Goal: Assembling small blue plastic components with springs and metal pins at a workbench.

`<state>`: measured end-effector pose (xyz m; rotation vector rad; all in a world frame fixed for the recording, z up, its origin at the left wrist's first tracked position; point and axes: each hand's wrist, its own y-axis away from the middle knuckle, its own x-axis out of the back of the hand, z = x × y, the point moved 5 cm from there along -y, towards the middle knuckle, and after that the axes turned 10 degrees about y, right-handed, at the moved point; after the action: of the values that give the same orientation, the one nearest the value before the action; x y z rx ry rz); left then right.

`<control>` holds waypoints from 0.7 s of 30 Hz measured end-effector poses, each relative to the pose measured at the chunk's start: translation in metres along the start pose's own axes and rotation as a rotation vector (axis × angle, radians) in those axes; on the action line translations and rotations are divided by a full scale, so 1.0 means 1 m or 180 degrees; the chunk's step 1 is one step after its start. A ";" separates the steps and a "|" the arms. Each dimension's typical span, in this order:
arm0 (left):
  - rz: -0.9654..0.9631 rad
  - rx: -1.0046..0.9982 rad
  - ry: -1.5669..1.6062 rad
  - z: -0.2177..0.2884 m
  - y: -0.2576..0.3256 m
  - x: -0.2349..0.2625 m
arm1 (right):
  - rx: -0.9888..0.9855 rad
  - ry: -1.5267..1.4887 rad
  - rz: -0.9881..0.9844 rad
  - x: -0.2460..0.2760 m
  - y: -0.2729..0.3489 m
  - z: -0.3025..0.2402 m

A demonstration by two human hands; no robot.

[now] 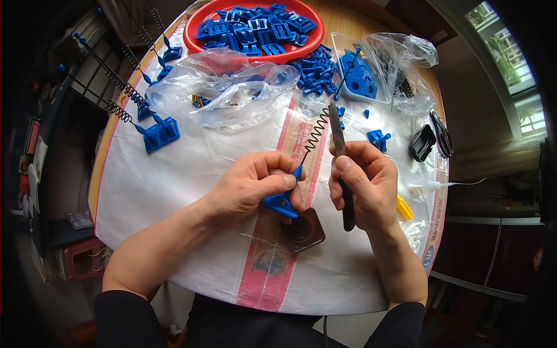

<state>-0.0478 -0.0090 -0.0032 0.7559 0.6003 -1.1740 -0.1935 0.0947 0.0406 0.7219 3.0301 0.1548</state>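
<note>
My left hand (246,177) pinches a blue plastic piece (280,205) with a wide base and narrow neck. From its tip a black spring wire (317,132) runs up and away, coiled in the middle and straight at the far end. Closed around the dark handle of a knife-like tool (337,130), my right hand (371,182) holds its grey blade pointing up beside the coil. Whether blade and wire touch, I cannot tell. Just below the blue piece, a dark square block (313,231) with a round hollow lies on the white woven sheet (191,243).
Finished-looking blue pieces with coiled wires (161,134) line the left edge. At the back stand a red basin (190,40) of blue parts and a clear tray (380,95). Plastic bags (232,110), a black case (422,143) and a yellow tube (404,207) lie around.
</note>
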 end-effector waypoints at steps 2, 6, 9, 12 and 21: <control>-0.0012 -0.0002 0.0046 0.000 -0.001 0.001 | 0.0111 0.0077 0.0001 0.000 0.001 -0.003; 0.0072 -0.0042 -0.0044 0.000 -0.001 0.004 | 0.0177 0.0345 0.0033 -0.008 0.005 -0.002; 0.0261 -0.0045 -0.0116 -0.001 -0.002 0.005 | 0.0052 0.0388 0.0010 -0.008 0.005 0.001; 0.0256 -0.0015 -0.0036 -0.001 -0.002 0.002 | -0.0178 0.0424 -0.0071 -0.006 0.002 0.005; 0.0045 -0.0017 0.0005 -0.002 -0.002 0.003 | -0.0256 0.1037 0.0068 -0.006 0.003 0.007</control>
<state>-0.0492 -0.0100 -0.0075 0.7555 0.5983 -1.1587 -0.1868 0.0952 0.0336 0.7936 3.2958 0.4328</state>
